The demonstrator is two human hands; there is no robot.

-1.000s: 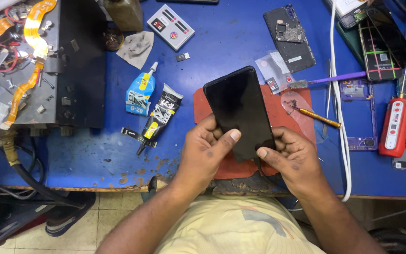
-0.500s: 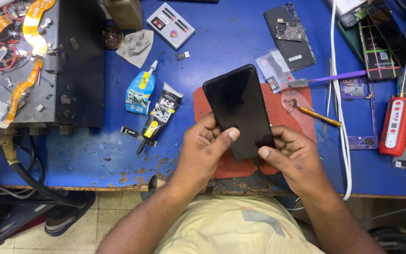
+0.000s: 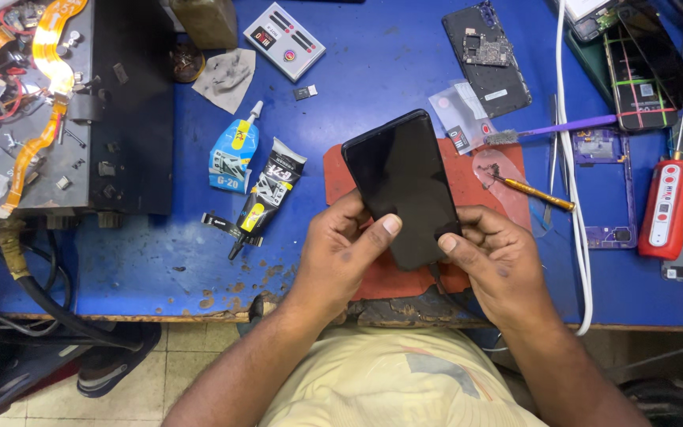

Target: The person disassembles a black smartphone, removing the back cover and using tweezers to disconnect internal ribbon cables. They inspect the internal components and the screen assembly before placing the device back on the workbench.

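Both hands, left hand [image 3: 340, 255] and right hand [image 3: 493, 257], are clamping the black phone [image 3: 401, 186] at its near end over the red mat [image 3: 480, 186], thumbs pressing the glass, long axis running away, tilting leftward.

Blue desk [image 3: 389, 63] carries a red mat [image 3: 480, 178], two glue tubes [image 3: 235, 146], a grey cloth [image 3: 224, 77] and a white cable [image 3: 571, 182]
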